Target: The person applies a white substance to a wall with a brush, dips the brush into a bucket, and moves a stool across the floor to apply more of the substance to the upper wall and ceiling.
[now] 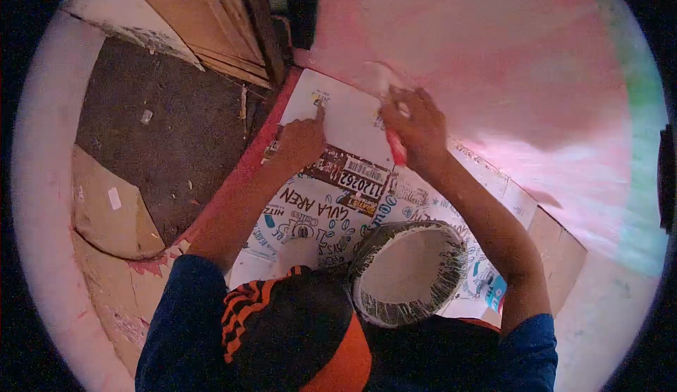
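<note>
A pink wall (493, 46) rises along the far edge of the cardboard sheet (349, 113), which lies flat on the floor; dark bare floor (162, 124) spreads off the sheet's left edge, with a wooden door (204, 18) beyond its far left corner; a round bucket (455, 261) of pale paint stands on the near part of the sheet, close to the person's body; the left hand (300, 142) presses down on the sheet's far left part, forefinger stretched out, gripping nothing; the right hand (416, 124) is over the sheet's far edge at the foot of the wall, clenched around a red-handled brush (397, 151); the brush's bristles are too blurred to make out.
</note>
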Available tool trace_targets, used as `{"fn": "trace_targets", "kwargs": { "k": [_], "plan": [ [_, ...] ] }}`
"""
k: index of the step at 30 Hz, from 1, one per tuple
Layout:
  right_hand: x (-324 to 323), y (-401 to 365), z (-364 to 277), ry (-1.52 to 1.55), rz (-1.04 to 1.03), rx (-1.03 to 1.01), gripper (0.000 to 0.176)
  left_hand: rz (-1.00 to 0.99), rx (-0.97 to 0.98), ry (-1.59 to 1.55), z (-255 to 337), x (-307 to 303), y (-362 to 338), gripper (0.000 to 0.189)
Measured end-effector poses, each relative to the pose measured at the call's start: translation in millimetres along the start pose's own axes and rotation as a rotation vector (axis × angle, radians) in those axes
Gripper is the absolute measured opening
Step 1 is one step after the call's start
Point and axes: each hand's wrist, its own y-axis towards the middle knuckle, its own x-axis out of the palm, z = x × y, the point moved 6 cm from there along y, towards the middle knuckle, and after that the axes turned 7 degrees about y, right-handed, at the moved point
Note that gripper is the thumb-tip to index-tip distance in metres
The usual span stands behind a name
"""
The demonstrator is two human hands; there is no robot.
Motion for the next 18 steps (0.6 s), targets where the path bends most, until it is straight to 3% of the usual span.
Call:
{"fn": "trace_targets", "kwargs": {
  "k": [3, 4, 7, 8, 12, 14, 16, 18],
  "plan": [
    [18.1, -10.7, -31.1, -0.066, -0.180, -0.019, 0.032, 0.050, 0.027, 0.025, 0.0, 3.8, -2.6, 0.054],
    [44.6, -12.3, -31.6, -0.020, -0.213, -0.117, 0.031, 0.094, 0.049, 0.028, 1.8, 2.1, -2.5, 0.053],
    [118.2, 3.0, 20.9, -0.159, -0.120, -0.009, 0.030, 0.088, 0.001, -0.008, -1.9, -3.2, -2.7, 0.054],
    [72.0, 18.4, 8.6, -0.089, -0.207, -0.019, 0.030, 0.083, 0.007, -0.009, -2.2, -0.6, -3.9, 0.054],
    [-14.7, 1.0, -6.4, -0.133, -0.153, -0.046, 0.028, 0.128, 0.006, -0.062, -2.1, 1.1, -2.8, 0.054],
    [-53.0, -18.7, -12.8, -0.036, 0.169, 0.008, 0.020, 0.137, 0.002, -0.049, -2.1, -6.4, -2.9, 0.055],
    [-18.2, -37.9, -25.6, -0.035, 0.060, -0.070, 0.020, -0.063, -0.044, -0.053, -0.3, -9.7, -0.6, 0.056],
    [28.3, -49.0, -15.8, -0.044, -0.034, -0.131, 0.019, -0.038, 0.002, 0.004, 1.5, -13.0, -2.9, 0.056]
  ]
}}
